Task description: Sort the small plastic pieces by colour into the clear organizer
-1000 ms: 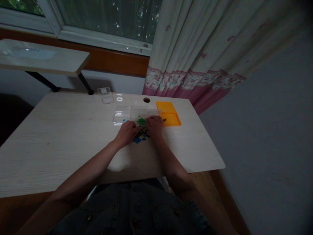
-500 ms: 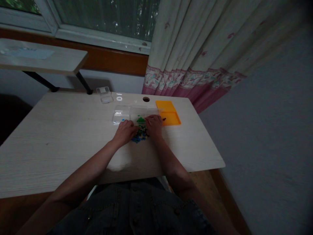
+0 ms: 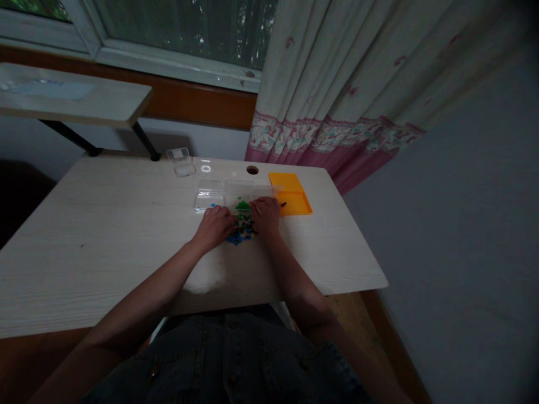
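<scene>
A pile of small blue, black and green pieces (image 3: 243, 231) lies on the table between my two hands. My left hand (image 3: 215, 227) reaches the pile's left side with fingers curled together, and what they hold, if anything, is hidden. At the pile's right, my right hand (image 3: 266, 215) has its fingers bent and drawn together by the near edge of a clear compartment box (image 3: 209, 196). Whatever is in those fingers is too small to make out. Green pieces (image 3: 242, 205) sit in the box's middle compartment, and a blue bit (image 3: 213, 205) shows in the left one.
Right of the clear box stands an open orange case (image 3: 300, 202) with a small dark piece inside. A little clear case (image 3: 184, 169) lies open farther back. Beyond it are a raised shelf (image 3: 105, 106) and, to the right, a curtain (image 3: 311, 123). The table (image 3: 126, 235) has a round cable hole.
My left fingers have shifted slightly at the pile, and a little more of the pieces shows beside them. My right hand stays nearly still.
</scene>
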Tool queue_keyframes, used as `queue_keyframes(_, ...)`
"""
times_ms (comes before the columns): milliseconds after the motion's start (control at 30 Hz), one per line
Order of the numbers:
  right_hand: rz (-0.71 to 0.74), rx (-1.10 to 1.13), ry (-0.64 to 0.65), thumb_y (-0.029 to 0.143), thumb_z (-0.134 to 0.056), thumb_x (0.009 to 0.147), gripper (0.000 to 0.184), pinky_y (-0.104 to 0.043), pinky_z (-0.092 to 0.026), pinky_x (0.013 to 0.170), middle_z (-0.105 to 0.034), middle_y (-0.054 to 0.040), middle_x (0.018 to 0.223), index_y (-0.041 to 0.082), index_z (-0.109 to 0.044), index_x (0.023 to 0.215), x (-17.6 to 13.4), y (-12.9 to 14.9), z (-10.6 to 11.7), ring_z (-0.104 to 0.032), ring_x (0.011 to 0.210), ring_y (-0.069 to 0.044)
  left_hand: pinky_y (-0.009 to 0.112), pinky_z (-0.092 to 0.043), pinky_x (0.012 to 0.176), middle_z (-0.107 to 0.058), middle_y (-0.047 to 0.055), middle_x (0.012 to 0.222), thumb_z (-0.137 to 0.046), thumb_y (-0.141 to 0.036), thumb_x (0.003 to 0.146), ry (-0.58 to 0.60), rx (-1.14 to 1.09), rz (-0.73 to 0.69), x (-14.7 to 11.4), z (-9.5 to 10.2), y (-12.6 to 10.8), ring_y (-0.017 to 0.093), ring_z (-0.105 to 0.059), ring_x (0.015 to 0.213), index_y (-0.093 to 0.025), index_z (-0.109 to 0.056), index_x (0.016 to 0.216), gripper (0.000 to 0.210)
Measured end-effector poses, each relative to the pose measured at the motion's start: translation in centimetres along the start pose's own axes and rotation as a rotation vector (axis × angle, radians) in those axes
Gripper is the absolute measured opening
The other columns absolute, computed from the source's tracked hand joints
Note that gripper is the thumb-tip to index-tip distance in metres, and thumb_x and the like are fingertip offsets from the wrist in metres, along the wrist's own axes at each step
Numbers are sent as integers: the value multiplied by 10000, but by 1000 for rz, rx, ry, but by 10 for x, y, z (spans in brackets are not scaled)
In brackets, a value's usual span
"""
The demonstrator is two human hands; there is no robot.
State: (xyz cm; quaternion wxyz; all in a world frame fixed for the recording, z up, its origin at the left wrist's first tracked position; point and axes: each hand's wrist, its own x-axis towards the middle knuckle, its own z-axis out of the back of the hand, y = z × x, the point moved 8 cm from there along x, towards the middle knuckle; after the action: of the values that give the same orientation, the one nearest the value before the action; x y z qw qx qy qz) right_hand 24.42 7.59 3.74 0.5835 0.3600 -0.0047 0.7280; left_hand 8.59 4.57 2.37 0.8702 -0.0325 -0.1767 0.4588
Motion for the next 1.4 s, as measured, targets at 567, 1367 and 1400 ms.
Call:
queue_keyframes(567, -9, 18, -4, 300, -583, 902, 176, -384, -390, 951, -679, -63, 963, 232, -745, 920, 0, -2, -3, -536, 997, -219, 387, -400, 879, -605, 81, 911, -542, -269, 894, -90, -204, 70, 1, -5, 15, 241, -528, 928, -182, -676, 1000, 192)
queue_keyframes(1367, 247, 141, 103, 377, -611, 890, 232, -367, -414, 974, -677, -41, 995, 296, -712, 1082, -6, 43, 6, -554, 1029, -194, 279, -454, 707, -643, 31, 820, -613, -466, 810, -248, -1118, 491, -6, -6, 43, 154, -568, 753, -166, -669, 950, 337)
queue_keyframes(1400, 246, 140, 102, 382, -609, 891, 234, -368, -417, 971, -678, -42, 991, 296, -713, 1082, -6, 43, 6, -556, 1021, -194, 279, -454, 713, -646, 29, 820, -625, -468, 801, -250, -1144, 500, -7, -6, 43, 155, -571, 755, -166, -668, 947, 338)
